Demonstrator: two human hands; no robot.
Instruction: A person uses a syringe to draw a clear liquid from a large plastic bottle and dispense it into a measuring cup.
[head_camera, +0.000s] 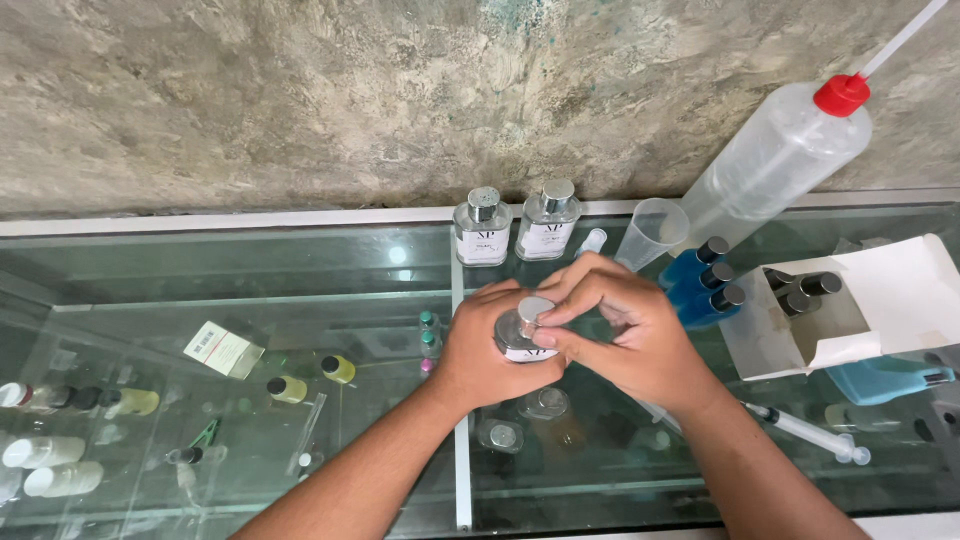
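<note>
Left hand (487, 355) wrapped around a small clear glass perfume bottle (524, 342), fingers closed on its body, above the glass counter top (300, 270). Right hand (625, 335) curled from the other side, thumb and forefinger pinched on the bottle's silver cap (533, 308). Content of this bottle mostly hidden by the fingers; only a white label seen.

Behind the hands, against the wall: two more clear perfume bottles (516, 227) with silver caps, standing upright and just beside each other, looking filled with colourless liquid. To their right, an empty clear measuring cup (652, 232), then a big plastic squeeze bottle (770, 165) with red cap and a thin tube, leaned on the wall, level of liquid not clear. Near it, three blue bottles (700, 285) with dark caps, lying. Further right, an open white cardboard box (880, 300) holding dark-capped bottles (800, 290). A syringe (810, 432) lay on the glass near the right wrist.
</note>
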